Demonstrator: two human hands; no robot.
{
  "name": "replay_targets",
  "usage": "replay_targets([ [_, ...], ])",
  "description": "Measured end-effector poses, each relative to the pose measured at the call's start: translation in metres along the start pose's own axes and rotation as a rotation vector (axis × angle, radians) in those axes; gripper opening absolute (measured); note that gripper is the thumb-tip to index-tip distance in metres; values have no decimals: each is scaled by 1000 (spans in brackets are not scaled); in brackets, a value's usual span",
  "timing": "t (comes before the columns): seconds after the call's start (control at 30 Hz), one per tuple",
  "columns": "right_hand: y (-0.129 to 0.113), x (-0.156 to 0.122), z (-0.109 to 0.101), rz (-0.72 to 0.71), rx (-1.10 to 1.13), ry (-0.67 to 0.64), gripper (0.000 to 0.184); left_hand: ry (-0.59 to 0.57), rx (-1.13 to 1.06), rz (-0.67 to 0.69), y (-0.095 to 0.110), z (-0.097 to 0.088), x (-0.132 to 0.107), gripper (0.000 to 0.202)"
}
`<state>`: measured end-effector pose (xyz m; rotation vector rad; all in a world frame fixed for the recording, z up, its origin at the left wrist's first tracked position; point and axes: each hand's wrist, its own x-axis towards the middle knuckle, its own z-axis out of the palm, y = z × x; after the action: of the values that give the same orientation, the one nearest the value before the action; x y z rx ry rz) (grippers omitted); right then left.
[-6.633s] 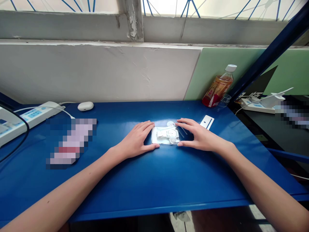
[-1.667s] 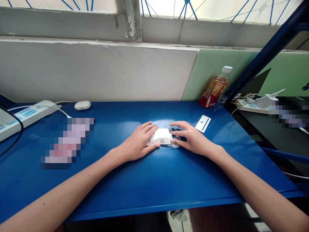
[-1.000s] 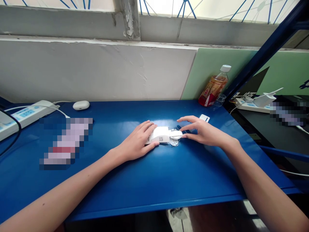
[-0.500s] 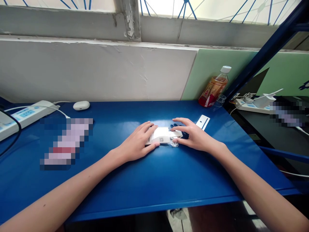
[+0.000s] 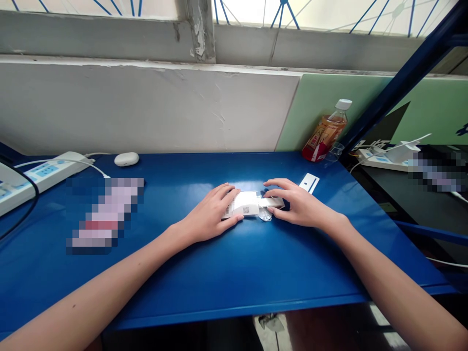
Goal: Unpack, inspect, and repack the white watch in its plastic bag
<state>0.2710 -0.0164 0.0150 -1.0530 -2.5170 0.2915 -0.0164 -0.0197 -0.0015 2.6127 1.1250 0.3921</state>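
On the blue table (image 5: 226, 273) lies a small white packet (image 5: 245, 204) with a printed code label. My left hand (image 5: 210, 214) grips its left end, fingers curled over the top and thumb under the near edge. My right hand (image 5: 302, 205) pinches a narrow white flap (image 5: 273, 201) that sticks out of the packet's right end. A bit of clear plastic (image 5: 264, 216) shows below the flap, between both hands.
A white slotted card (image 5: 309, 183) lies just behind my right hand. An orange drink bottle (image 5: 326, 131) leans at the back right. A white oval case (image 5: 126, 159) and a power strip (image 5: 44, 174) sit at the back left; another strip (image 5: 385, 157) lies at the right.
The flat clear packet now lies folded, white side up. My right hand rose off its right end, then came back down and closed on the flap. My left hand has stayed in place.
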Motion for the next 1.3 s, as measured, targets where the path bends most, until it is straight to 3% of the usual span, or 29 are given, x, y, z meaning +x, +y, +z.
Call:
replay_targets([
  [0.2,1,2,10,-48,9,-10,27,15,3,-3,1,0,0,62],
  [0.43,7,2,-5,-67,-60,15,25,23,0,2,2,-2,1,58],
  [0.83,22,-6,-31,163,-113,338,35,-23,1,-28,2,-3,1,63],
  [1.03,30,-5,-28,224,-162,451,34,-68,0,-41,4,-3,0,76],
  [1.13,31,-1,-19,210,-144,510,31,60,-28,-29,6,-8,0,75],
  [1.23,22,3,-9,161,-132,486,29,385,3,101,13,-17,3,58],
  [1.3,11,5,-1,110,-135,443,28,538,54,228,22,-22,7,52],
])
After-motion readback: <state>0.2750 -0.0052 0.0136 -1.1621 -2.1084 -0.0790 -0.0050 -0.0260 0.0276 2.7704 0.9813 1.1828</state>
